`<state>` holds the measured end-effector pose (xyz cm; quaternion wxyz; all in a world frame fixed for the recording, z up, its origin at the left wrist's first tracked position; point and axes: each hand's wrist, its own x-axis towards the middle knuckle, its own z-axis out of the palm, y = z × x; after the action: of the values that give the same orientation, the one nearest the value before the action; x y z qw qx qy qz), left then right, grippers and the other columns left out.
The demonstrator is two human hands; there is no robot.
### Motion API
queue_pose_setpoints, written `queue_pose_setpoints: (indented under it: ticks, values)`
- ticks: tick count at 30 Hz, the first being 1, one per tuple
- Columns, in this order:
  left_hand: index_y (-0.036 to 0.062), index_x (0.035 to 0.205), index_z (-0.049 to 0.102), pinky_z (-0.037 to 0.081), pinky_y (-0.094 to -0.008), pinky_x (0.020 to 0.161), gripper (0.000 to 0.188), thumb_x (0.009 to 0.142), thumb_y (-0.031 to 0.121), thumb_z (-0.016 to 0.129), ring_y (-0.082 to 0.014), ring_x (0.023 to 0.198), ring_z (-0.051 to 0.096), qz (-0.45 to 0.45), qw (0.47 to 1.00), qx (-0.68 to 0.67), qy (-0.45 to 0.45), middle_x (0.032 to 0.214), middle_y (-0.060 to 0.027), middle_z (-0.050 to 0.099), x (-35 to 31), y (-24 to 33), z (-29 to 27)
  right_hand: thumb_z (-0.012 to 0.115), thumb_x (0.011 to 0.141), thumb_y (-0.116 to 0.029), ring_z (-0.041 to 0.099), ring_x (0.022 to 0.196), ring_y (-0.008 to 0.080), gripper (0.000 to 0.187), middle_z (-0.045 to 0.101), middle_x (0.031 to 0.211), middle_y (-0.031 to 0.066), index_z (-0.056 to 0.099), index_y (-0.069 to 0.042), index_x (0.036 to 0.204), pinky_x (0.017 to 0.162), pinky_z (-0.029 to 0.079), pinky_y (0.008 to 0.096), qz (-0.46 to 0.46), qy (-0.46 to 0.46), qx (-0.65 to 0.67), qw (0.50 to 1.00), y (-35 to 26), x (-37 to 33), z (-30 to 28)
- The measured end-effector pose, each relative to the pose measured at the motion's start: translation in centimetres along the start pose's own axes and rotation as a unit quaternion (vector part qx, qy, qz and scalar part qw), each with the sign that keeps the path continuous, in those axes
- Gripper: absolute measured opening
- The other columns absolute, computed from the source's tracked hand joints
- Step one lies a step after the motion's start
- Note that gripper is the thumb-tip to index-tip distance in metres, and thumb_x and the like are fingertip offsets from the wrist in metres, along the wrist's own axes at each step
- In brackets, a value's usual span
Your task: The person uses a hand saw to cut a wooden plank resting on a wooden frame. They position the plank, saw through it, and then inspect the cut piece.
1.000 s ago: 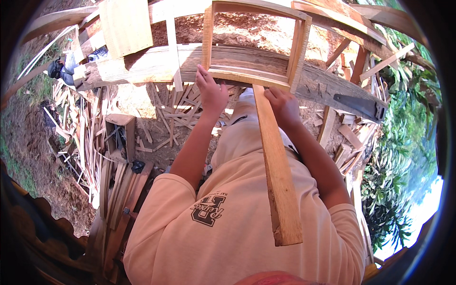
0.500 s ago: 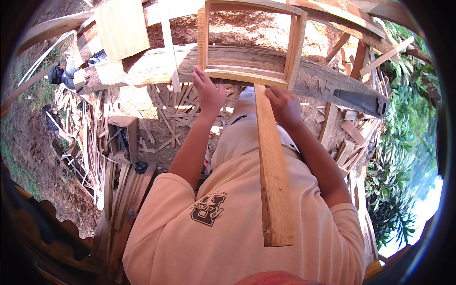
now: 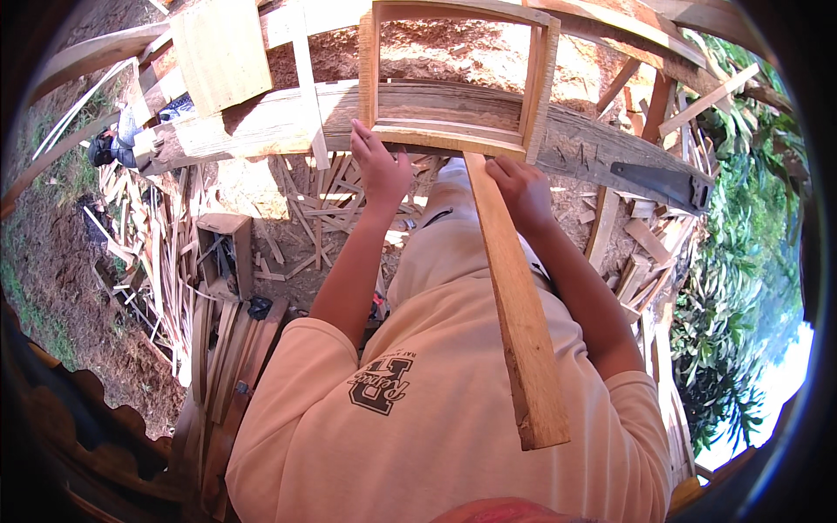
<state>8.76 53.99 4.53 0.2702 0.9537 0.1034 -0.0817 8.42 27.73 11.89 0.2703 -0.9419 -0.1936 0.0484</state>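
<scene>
An open rectangular wooden frame (image 3: pixel 449 138) stands on the bench beam in front of me. My left hand (image 3: pixel 382 173) is at its near left corner, fingers along the outer side and thumb by the near rail. My right hand (image 3: pixel 521 190) is closed on the far end of a long wooden board (image 3: pixel 521 318), just under the frame's near rail. From there the board slants toward me, its near end over the right side of my shirt. Part of my right hand's grip is hidden.
The weathered beam (image 3: pixel 279 122) runs crosswise, with bent nails (image 3: pixel 571 159) and a handsaw (image 3: pixel 658 185) at its right. A flat wood panel (image 3: pixel 222 57) lies at the left. Offcuts (image 3: pixel 170 261) and a wooden box (image 3: pixel 225 253) are on the ground. Someone's shoe (image 3: pixel 106 148) shows far left.
The board's near end has swung to the right, while its far end stays by the frame. Both hands and the frame keep nearly the same places.
</scene>
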Motion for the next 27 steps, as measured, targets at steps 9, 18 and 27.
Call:
queue_pose_setpoints:
  ticks: [9, 18, 27]
  values:
    - [-0.0149, 0.160, 0.001, 0.029, -0.0531, 0.123, 0.102, 0.091, 0.011, 0.072, -0.0518, 0.147, 0.029, 0.003, 1.000, 0.004, 0.005, 0.158, -0.0379, 0.021, -0.04, -0.09, 0.23, 0.069, 0.079, -0.008, 0.067, 0.075, 0.0209, 0.012, 0.060, 0.082, 0.0020, 0.065, -0.011, 0.090, 0.062, 0.055, 0.0368, -0.007, 0.004, -0.008, 1.000, -0.12, 0.26, 0.01]
    - [-0.0177, 0.159, 0.005, 0.029, -0.0533, 0.123, 0.099, 0.090, 0.009, 0.070, -0.0520, 0.146, 0.030, 0.005, 1.000, -0.004, 0.009, 0.157, -0.0381, 0.023, -0.02, 0.04, 0.15, 0.068, 0.080, -0.008, 0.066, 0.074, 0.0205, 0.011, 0.059, 0.081, 0.0015, 0.065, -0.012, 0.089, 0.063, 0.054, 0.0368, -0.006, 0.002, -0.015, 1.000, -0.14, 0.15, -0.01]
    - [-0.0159, 0.160, 0.004, 0.031, -0.0526, 0.121, 0.102, 0.090, 0.012, 0.072, -0.0522, 0.144, 0.033, -0.001, 1.000, 0.006, 0.011, 0.157, -0.0382, 0.024, 0.09, -0.08, 0.34, 0.068, 0.080, -0.008, 0.066, 0.073, 0.0211, 0.010, 0.060, 0.081, 0.0016, 0.064, -0.011, 0.089, 0.063, 0.053, 0.0370, -0.001, 0.006, -0.009, 1.000, -0.36, 0.10, -0.07]
